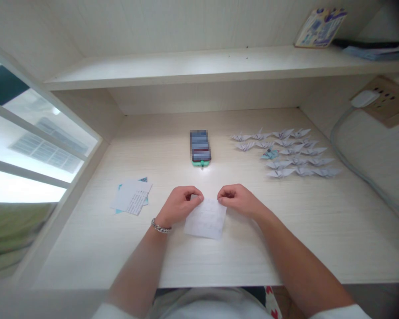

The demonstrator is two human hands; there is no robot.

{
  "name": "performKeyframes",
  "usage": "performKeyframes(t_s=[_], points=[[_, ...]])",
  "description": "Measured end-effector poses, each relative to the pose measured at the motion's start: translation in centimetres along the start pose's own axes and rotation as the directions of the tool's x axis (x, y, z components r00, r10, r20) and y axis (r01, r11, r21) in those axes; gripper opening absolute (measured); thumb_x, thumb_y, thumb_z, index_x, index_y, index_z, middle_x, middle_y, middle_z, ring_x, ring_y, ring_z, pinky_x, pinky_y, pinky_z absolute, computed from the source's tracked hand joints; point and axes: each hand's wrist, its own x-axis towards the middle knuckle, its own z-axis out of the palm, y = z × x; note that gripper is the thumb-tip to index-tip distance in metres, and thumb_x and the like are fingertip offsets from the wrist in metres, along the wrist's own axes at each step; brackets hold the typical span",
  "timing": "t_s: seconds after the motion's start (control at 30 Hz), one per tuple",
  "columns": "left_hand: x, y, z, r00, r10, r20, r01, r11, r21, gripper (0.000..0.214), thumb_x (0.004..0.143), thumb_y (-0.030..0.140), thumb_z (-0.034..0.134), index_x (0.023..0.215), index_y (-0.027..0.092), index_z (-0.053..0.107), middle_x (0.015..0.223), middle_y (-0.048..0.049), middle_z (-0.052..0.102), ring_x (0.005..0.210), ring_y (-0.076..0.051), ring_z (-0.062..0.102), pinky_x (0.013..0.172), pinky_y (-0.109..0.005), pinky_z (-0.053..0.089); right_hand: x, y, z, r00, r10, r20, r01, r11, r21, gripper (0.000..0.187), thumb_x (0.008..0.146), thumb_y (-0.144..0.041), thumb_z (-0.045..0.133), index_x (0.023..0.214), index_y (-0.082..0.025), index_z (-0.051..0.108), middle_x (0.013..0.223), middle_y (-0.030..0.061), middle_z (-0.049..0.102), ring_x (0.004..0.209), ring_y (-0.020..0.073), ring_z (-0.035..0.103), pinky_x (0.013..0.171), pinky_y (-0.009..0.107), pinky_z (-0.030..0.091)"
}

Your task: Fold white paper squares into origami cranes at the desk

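Lettering on the stacked papers (132,196) and colourful card (321,29) is illegible.

This seems to be a study corner in a home or a dormitory; which one, I cannot tell. A shelf (169,67) runs above the pale table (159,137), a socket panel (387,113) is fixed on the side wall (369,139), and a phone (200,146) and paper cranes (279,164) lie there.
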Motion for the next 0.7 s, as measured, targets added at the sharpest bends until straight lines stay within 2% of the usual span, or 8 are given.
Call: performKeyframes(t_s=[0.1,0.2,0.33,0.47,0.57,0.7], points=[[0.1,-0.5,-0.5,0.999,-0.026,-0.02,0.025,0.998,-0.059,0.023,0.079,0.034,0.05,0.078,0.015,0.064,0.07,-0.0022,0.063,0.061,-0.012,0.052,0.054,-0.021,0.037,0.0,0.8,-0.9,0.999,0.043,-0.014,-0.042,0.994,0.1,0.009,0.068,-0.017,0.052,0.068,-0.015,0.06,0.06,-0.0019,0.054,0.057,0.0103,0.046,0.053,0.022,0.034],[0.2,-0.5,-0.7,0.999,-0.031,-0.026,0.028,0.993,-0.111,0.023,0.079,0.033,0.05,0.078,0.015,0.063,0.073,-0.0031,0.063,0.063,-0.012,0.053,0.056,-0.022,0.039,0.0,1.1,-1.2,0.997,0.056,-0.06,-0.048,0.99,0.132,0.01,0.07,-0.021,0.052,0.069,-0.015,0.059,0.059,-0.0021,0.053,0.056,0.0104,0.045,0.053,0.023,0.034],[0.1,0.0,-0.4,1.0,0.004,0.008,-0.003,0.997,-0.083,0.019,0.078,0.029,0.051,0.078,0.015,0.064,0.075,-0.0031,0.065,0.067,-0.013,0.055,0.06,-0.022,0.041,-0.1,0.3,-0.9,0.994,0.013,-0.111,-0.009,0.999,0.032,0.014,0.074,-0.026,0.05,0.071,-0.016,0.059,0.063,-0.0009,0.055,0.059,0.0115,0.047,0.054,0.023,0.035],[0.0,0.5,0.4,0.996,0.046,0.073,-0.041,0.997,-0.06,0.018,0.077,0.025,0.05,0.078,0.016,0.065,0.075,-0.0026,0.065,0.069,-0.013,0.056,0.063,-0.022,0.042,-0.3,-0.5,-0.2,0.998,-0.043,-0.051,0.039,0.997,-0.066,0.014,0.075,-0.023,0.049,0.074,-0.016,0.062,0.07,0.001,0.06,0.062,0.0125,0.051,0.057,0.024,0.037],[0.0,0.4,0.4,0.993,0.035,0.115,-0.028,0.998,-0.057,0.017,0.075,0.021,0.05,0.076,0.016,0.065,0.07,-0.0014,0.064,0.063,-0.011,0.054,0.058,-0.021,0.04,-0.3,-0.5,-0.2,0.998,-0.044,-0.04,0.042,0.997,-0.065,0.015,0.075,-0.023,0.049,0.074,-0.016,0.062,0.069,0.0013,0.06,0.062,0.0126,0.051,0.056,0.024,0.037],[0.0,-0.1,-0.8,0.993,0.017,0.115,-0.008,0.997,-0.074,0.014,0.072,0.019,0.051,0.07,0.014,0.063,0.064,-0.0006,0.06,0.06,-0.011,0.051,0.054,-0.02,0.038,-0.3,-0.3,-1.0,0.995,-0.029,-0.099,0.028,1.0,-0.015,0.017,0.076,-0.028,0.05,0.072,-0.015,0.061,0.066,0.0006,0.058,0.061,0.0123,0.05,0.054,0.023,0.037]])
